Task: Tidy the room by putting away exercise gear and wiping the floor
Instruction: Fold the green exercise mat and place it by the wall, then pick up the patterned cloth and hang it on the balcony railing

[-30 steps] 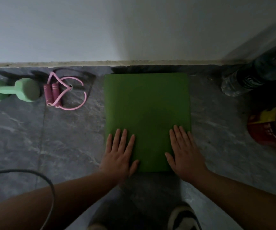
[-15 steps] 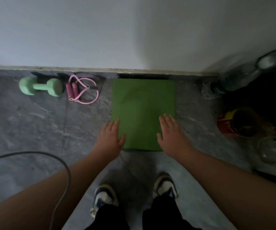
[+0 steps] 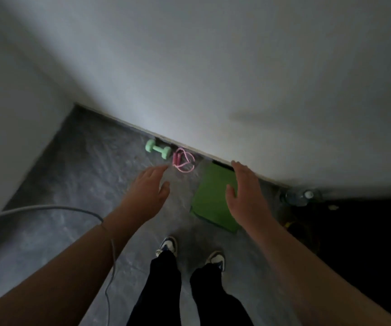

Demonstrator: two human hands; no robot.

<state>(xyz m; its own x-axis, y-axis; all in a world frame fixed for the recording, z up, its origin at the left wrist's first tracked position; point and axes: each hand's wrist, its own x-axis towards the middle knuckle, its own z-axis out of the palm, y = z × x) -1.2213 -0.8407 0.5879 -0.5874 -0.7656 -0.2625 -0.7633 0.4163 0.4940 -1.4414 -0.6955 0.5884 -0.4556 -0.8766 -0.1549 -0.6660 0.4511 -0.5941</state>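
Right now I hold nothing: left hand and right hand hang spread above the floor. Mat, rope and dumbbell lie by the wall. The cable across my left arm could snag; the wiping looks undone.

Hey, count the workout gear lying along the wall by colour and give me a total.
Mint green: 1, the dumbbell
Pink: 1, the jump rope
Bright green: 1, the folded mat
Total: 3
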